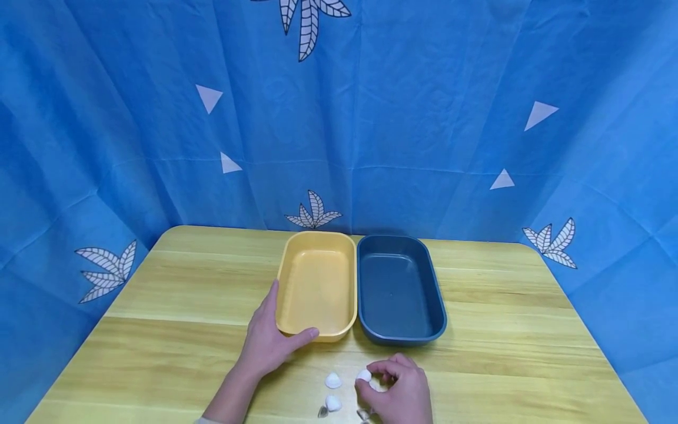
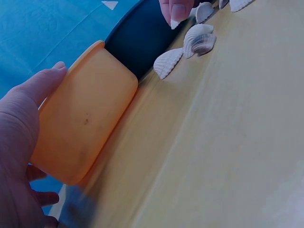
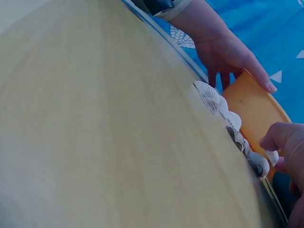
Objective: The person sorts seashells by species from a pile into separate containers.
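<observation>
My left hand [image 1: 268, 341] rests at the near left corner of a yellow plastic bin [image 1: 318, 338], its thumb stretched along the front rim and fingers spread down the left side. Between thumb and forefinger my right hand [image 1: 401, 390] pinches a small white seashell [image 1: 364, 375], just in front of a dark blue bin [image 1: 402, 340]. On the table left of that hand lie two white ribbed shells [image 1: 333, 380] and a small brownish shell [image 1: 322, 411]. In the right wrist view several more shells [image 3: 259, 164] lie under and beside the right hand.
Both bins stand side by side on a light wooden table [image 1: 508, 330], toward its far edge. Behind and around the table hangs a blue curtain [image 1: 424, 118] printed with white leaves and triangles.
</observation>
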